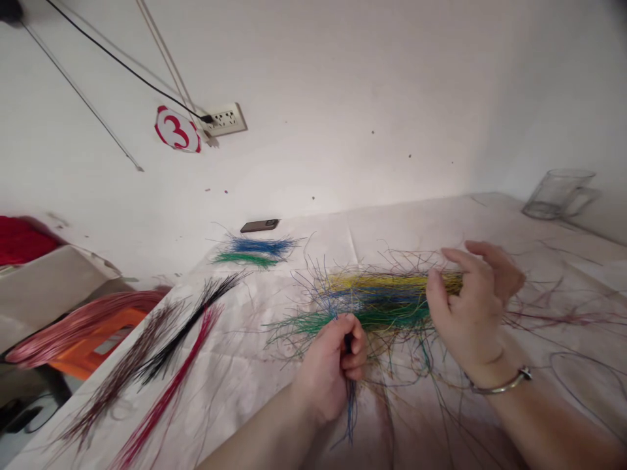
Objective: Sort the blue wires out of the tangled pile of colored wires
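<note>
1. Blue strands [351, 408] are clamped in the left hand [329, 365], its fingers curled tightly around them, with a thin tuft hanging below the fist.
2. The right hand [473, 313] is held well apart from the left, its fingers spread at the far end of a mixed bundle [377, 300] of yellow, blue and green strands. Whether that end is gripped or only touched cannot be told.
3. The mixed bundle lies on a white sheet [255, 391] between the hands, with loose ends fanning out in all directions.
4. A small pinch taken close to the strand ends is judged the surest hold. Slow, straight drawing along the strands' length should keep loops from tightening, and light pressure on the bundle should keep neighbouring strands from being dragged along.
5. Neater bunches are laid out nearby: blue and green strands [257, 253] beyond the mixed bundle, with black strands [196, 320], dark-red strands [122, 372] and red strands [166, 398] to the left. A phone [259, 225] lies at the sheet's far edge, near the wall.
</note>
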The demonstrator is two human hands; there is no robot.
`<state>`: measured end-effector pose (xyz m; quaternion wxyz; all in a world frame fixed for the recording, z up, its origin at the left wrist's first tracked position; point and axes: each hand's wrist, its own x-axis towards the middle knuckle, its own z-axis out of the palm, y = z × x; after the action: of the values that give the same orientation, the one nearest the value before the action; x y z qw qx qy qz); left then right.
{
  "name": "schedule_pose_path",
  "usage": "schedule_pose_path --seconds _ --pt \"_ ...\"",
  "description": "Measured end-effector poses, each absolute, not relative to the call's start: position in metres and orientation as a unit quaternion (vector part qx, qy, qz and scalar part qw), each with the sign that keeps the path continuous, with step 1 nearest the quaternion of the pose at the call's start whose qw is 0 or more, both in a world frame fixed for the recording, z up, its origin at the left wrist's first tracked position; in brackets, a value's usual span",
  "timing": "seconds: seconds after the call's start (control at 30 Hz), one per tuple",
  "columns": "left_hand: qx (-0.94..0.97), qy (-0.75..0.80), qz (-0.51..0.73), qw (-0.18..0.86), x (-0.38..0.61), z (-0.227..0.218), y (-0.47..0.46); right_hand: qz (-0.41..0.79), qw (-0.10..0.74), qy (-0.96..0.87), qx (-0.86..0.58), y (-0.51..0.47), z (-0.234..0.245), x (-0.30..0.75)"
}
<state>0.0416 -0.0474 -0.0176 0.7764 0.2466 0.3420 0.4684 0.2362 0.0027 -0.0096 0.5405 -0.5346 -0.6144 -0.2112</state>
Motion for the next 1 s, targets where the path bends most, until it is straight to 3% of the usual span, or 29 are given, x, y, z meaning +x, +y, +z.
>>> schedule_pose_path --seconds 0.17,0.37,0.47,1.0 --pt "0.248 0.345 0.467 0.775 0.043 -0.017 -0.049 -0.161 0.446 -0.758 -0.448 0.005 -0.016 0.223" --pt "0.256 0.338 0.473 0.772 0.043 -0.017 -0.046 -0.09 0.279 -0.817 -0.497 0.02 -0.043 0.207" --pt "0.25 0.337 0.476 0.773 0.043 -0.017 -0.046 -0.082 0.24 -0.823 -0.509 0.024 -0.049 0.205" --pt "0.249 0.353 0.464 0.773 0.043 -0.014 -0.049 -0.083 0.37 -0.806 -0.454 0.015 -0.032 0.215"
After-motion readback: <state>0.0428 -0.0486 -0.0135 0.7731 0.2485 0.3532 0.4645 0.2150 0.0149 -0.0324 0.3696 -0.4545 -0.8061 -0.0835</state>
